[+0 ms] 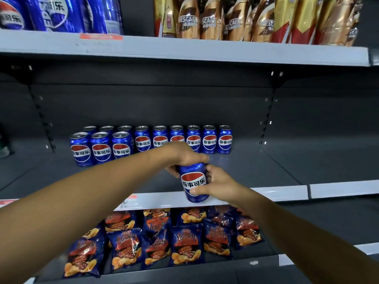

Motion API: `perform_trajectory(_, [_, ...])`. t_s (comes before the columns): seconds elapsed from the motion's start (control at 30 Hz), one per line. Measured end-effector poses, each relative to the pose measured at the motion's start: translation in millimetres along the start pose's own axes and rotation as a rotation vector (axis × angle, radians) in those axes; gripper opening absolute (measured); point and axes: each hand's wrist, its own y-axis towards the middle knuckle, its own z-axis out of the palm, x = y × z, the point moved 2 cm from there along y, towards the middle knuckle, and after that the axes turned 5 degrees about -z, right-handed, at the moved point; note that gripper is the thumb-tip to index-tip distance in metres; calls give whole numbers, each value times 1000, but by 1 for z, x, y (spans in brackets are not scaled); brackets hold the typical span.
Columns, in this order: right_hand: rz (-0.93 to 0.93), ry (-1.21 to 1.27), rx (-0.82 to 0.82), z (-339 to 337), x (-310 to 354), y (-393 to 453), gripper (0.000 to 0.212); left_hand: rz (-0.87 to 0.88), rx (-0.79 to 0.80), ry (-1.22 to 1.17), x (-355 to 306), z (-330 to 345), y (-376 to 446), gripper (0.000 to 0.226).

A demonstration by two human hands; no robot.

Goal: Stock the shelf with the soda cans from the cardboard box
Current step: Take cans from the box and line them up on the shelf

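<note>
A blue soda can (193, 182) with a red, white and blue logo is held upright in front of the middle shelf's front edge (266, 192). My left hand (184, 153) grips its top from above. My right hand (215, 184) holds its right side, thumb across the label. Several matching cans (143, 140) stand in a back row on the middle shelf, with three more cans (101, 149) in front of them at the left. The cardboard box is out of view.
The middle shelf has bare dark floor (256, 167) right of and in front of the cans. Large blue soda bottles (57, 13) and coffee packs (246, 19) fill the top shelf. Snack bags (164, 236) lie on the lower shelf.
</note>
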Motion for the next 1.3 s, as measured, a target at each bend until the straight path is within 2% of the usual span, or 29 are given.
perform_trajectory(0.1, [-35,99,-34,6,8,21,43,121,-120,105,17,-21,7,77])
perform_trajectory(0.27, [-40,225,-100,15,12,55,42,269,-178,58,51,-39,18,60])
perform_trajectory(0.57, [-44,234,-96,45,16,101,47,265,-214,-264,102,-49,52,79])
perform_trajectory(0.77, [-42,238,-104,62,10,127,51,262,-123,-592,139,-41,78,55])
perform_trajectory(0.9, [-48,252,-77,72,9,139,51,258,-30,-573,162,-21,94,56])
perform_trajectory(1.03, [-56,227,-24,82,9,149,49,250,-127,-544,173,-7,105,51])
perform_trajectory(1.2, [-48,210,-38,90,5,164,51,190,-162,-755,185,2,114,52])
perform_trajectory(1.3, [-53,217,-55,96,0,173,56,141,-225,-744,189,4,119,43])
